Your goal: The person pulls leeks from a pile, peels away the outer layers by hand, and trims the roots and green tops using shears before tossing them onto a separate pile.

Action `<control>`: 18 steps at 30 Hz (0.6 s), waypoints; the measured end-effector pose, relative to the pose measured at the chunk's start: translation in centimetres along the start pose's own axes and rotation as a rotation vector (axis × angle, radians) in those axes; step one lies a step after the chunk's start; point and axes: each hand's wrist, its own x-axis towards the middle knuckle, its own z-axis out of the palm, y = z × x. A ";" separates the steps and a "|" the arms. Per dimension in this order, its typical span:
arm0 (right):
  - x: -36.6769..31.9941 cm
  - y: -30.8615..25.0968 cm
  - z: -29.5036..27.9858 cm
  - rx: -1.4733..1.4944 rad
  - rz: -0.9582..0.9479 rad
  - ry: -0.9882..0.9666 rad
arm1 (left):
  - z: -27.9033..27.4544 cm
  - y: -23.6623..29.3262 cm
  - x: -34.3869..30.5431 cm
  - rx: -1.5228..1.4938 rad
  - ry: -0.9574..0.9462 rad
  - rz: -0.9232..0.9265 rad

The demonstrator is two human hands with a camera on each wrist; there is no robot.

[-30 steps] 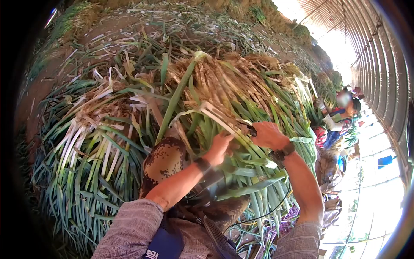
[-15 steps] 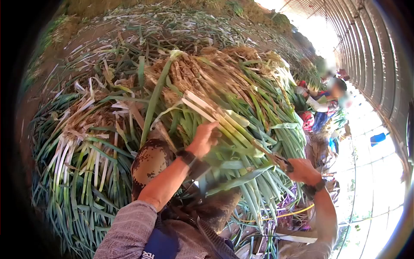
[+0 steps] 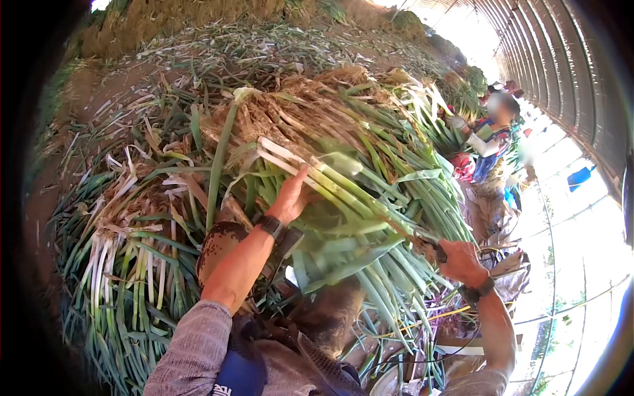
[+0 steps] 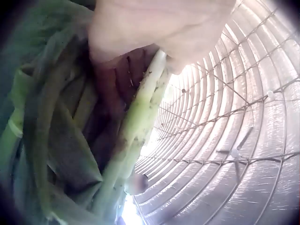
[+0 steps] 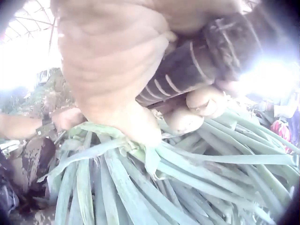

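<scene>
In the head view my left hand (image 3: 290,195) grips a few long green onions (image 3: 337,191), their white ends pointing up and left. The left wrist view shows the pale stalks (image 4: 143,105) coming out under the curled hand (image 4: 154,28), with dirt specks on them. Lower right, at the leafy end, is my right hand (image 3: 462,263). Its fingers curl round a dark handle with light rings (image 5: 187,65); what the handle belongs to is hidden. Beneath the thumb, green leaves (image 5: 126,183) fan out, and a torn leaf piece (image 5: 151,161) touches it.
A large heap of onions with brown roots (image 3: 257,119) lies just beyond my hands. Another onion bundle (image 3: 112,264) spreads at the left. Leaf scraps (image 3: 231,49) litter the ground behind. Another person (image 3: 492,135) works at the right, under a ribbed arched wall (image 3: 561,79).
My right hand has moved from mid-stalk down and right to the leaf end. My left hand stays at the stalks, now with its fingers round them. The head view has shifted slightly.
</scene>
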 end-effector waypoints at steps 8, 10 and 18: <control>-0.1 -0.7 -0.7 0.085 -0.016 -0.094 | 0.5 1.1 0.5 -0.077 0.081 0.235; -0.5 -2.3 -2.1 0.126 0.061 -0.166 | -1.6 3.5 0.9 -0.095 0.040 0.228; 3.6 -3.2 -1.2 0.077 -0.071 -0.067 | -4.5 3.7 2.4 -0.087 -0.055 0.172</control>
